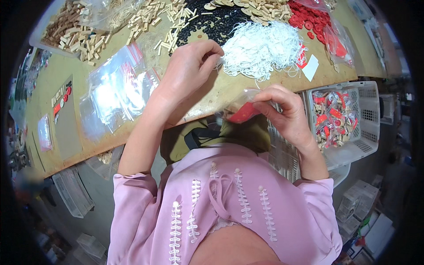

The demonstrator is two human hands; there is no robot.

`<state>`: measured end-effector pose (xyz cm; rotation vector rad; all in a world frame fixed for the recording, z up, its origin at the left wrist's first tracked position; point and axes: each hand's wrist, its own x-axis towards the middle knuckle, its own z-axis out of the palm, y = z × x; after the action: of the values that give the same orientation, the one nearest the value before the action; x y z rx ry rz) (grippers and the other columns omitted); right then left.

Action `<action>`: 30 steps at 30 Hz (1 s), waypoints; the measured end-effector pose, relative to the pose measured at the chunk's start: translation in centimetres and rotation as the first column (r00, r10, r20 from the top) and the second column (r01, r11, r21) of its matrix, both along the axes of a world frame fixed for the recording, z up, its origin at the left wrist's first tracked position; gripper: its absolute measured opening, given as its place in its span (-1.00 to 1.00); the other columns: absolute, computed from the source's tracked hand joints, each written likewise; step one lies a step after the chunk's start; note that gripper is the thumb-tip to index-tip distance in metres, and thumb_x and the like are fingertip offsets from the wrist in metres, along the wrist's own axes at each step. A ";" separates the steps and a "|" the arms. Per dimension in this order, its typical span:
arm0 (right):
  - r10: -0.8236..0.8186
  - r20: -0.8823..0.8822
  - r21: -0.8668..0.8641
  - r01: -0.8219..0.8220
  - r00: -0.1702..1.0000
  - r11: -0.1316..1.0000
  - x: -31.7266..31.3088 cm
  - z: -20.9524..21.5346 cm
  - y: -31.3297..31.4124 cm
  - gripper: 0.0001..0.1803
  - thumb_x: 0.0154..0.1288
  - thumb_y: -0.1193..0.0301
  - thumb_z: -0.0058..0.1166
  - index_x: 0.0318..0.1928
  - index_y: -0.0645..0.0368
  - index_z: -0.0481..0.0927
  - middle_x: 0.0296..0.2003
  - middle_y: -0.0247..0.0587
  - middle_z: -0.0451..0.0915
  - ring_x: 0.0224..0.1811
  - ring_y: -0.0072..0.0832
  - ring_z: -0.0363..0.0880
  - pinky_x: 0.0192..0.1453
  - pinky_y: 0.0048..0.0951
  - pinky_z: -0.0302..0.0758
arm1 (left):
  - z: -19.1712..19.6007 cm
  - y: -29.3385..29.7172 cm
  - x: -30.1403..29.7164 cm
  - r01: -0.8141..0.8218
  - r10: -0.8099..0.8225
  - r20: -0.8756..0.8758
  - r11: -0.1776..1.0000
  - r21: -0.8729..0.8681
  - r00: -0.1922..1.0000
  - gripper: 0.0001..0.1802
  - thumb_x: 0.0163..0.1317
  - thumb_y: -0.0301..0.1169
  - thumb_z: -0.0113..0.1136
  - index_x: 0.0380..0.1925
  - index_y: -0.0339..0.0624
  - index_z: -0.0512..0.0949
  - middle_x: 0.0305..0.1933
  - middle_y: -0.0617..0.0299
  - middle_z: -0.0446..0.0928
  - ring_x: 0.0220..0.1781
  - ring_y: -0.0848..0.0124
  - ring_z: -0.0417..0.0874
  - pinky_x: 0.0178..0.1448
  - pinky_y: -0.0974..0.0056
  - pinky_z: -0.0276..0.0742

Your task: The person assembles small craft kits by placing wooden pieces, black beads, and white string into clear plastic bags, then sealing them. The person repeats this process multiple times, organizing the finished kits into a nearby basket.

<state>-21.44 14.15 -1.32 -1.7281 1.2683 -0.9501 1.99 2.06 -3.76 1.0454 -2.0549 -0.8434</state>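
My left hand (192,66) is over the table at the near left edge of a heap of white elastic strings (265,51). Its thumb and forefinger are pinched together on white string at the fringe of the heap. Beyond the table's front edge, above my lap, my right hand (282,108) grips a small clear plastic bag (249,94) by its upper part. Inside the bag are a red piece (243,113) and some wood-coloured pieces. The bag hangs tilted to the left, and its lower end is blurred.
Behind the strings lie black rings (210,26), wooden discs (265,9), wooden blocks (145,20) and red discs (304,20). Flat clear bags (115,92) are stacked at left, beside a sample strip (66,115). A white basket (369,117) of filled bags stands right.
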 end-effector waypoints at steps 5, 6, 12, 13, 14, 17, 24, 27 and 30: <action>0.057 -0.106 -0.208 -0.078 0.993 0.975 0.0 0.1 0.1 -0.84 0.19 0.63 0.36 -0.23 0.15 0.70 -0.28 -0.29 0.65 -0.18 -0.33 0.60 -0.02 -0.35 0.53 | -2.1 -3.9 -2.9 -0.092 0.092 0.030 0.996 -0.016 0.995 -0.71 0.28 -0.23 0.34 -0.20 -0.25 0.66 -0.31 0.00 0.69 -0.25 0.08 0.74 -0.12 0.10 0.63; 0.050 -0.108 -0.234 -0.075 0.993 0.969 0.2 0.0 0.1 -0.84 0.18 0.62 0.36 -0.24 0.15 0.69 -0.28 -0.30 0.65 -0.18 -0.32 0.60 -0.02 -0.34 0.52 | -2.4 -4.6 -3.3 -0.087 0.086 0.049 0.996 0.020 0.995 -0.68 0.25 -0.20 0.37 -0.20 -0.24 0.66 -0.32 0.03 0.69 -0.27 0.14 0.74 -0.13 0.13 0.63; 0.023 -0.125 -0.348 -0.065 0.992 0.935 0.0 -1.2 0.3 -0.82 0.19 0.64 0.35 -0.20 0.18 0.71 -0.21 -0.25 0.68 -0.12 -0.28 0.66 0.01 -0.32 0.55 | -4.9 -6.8 -5.5 -0.086 0.085 0.007 0.993 0.085 0.996 -0.77 0.32 -0.29 0.43 -0.23 -0.24 0.69 -0.36 0.38 0.65 -0.31 0.65 0.56 -0.20 0.43 0.53; 0.018 -0.125 -0.357 -0.062 0.992 0.932 0.0 -1.2 0.4 -0.82 0.19 0.64 0.35 -0.20 0.18 0.71 -0.21 -0.24 0.68 -0.11 -0.28 0.66 0.01 -0.32 0.56 | -4.8 -6.9 -5.6 -0.073 0.083 -0.066 0.988 0.137 0.994 -0.82 0.33 -0.33 0.42 -0.23 -0.21 0.72 -0.35 0.42 0.65 -0.29 0.66 0.57 -0.18 0.44 0.54; 0.014 -0.126 -0.366 -0.059 0.992 0.929 0.0 -1.2 0.4 -0.82 0.20 0.64 0.35 -0.20 0.19 0.71 -0.20 -0.23 0.68 -0.11 -0.27 0.67 0.01 -0.31 0.56 | -4.6 -6.8 -5.5 -0.068 0.096 -0.153 0.982 0.177 0.984 -0.84 0.33 -0.34 0.41 -0.22 -0.20 0.73 -0.35 0.42 0.66 -0.29 0.66 0.57 -0.19 0.45 0.53; 0.031 -0.137 -0.376 -0.081 0.990 0.923 -0.4 -1.0 0.3 -0.82 0.19 0.65 0.35 -0.19 0.20 0.71 -0.20 -0.22 0.67 -0.11 -0.26 0.67 0.01 -0.31 0.57 | -1.7 -5.2 -3.9 -0.070 0.198 -0.330 0.930 0.362 0.923 -0.85 0.35 -0.36 0.40 -0.17 -0.17 0.76 -0.31 0.42 0.67 -0.32 0.67 0.55 -0.24 0.49 0.43; -0.024 0.014 -0.311 0.027 1.000 0.950 0.8 -0.2 0.0 -0.78 0.10 0.58 0.45 -0.24 0.19 0.70 -0.21 -0.22 0.66 -0.15 -0.24 0.63 -0.03 -0.32 0.55 | 0.3 -1.9 2.2 0.070 0.248 -0.519 0.853 0.517 0.818 -0.89 0.42 -0.45 0.30 -0.18 -0.27 0.67 -0.32 0.36 0.65 -0.33 0.62 0.60 -0.18 0.45 0.54; 0.007 -0.002 -0.313 -0.007 1.000 0.950 1.7 1.3 -0.6 -0.80 0.13 0.62 0.40 -0.23 0.19 0.70 -0.21 -0.22 0.65 -0.15 -0.25 0.63 -0.04 -0.33 0.55 | -2.3 -1.5 6.3 -0.032 0.105 -0.174 0.926 0.377 0.979 -0.90 0.42 -0.48 0.29 -0.14 -0.26 0.65 -0.27 0.31 0.68 -0.30 0.58 0.62 -0.15 0.40 0.57; 0.012 -0.094 -0.365 -0.045 0.996 0.930 2.1 3.1 -1.3 -0.83 0.18 0.64 0.35 -0.21 0.22 0.70 -0.18 -0.17 0.63 -0.13 -0.25 0.63 -0.04 -0.34 0.56 | -0.9 -0.3 7.1 -0.278 0.220 0.234 0.926 0.255 0.947 -0.86 0.39 -0.48 0.31 -0.11 -0.27 0.65 -0.30 0.30 0.68 -0.27 0.59 0.62 -0.14 0.41 0.58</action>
<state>-19.32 12.88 1.76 -2.0916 1.1708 -1.1605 9.10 1.78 -4.71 1.5750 -1.9388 -0.9498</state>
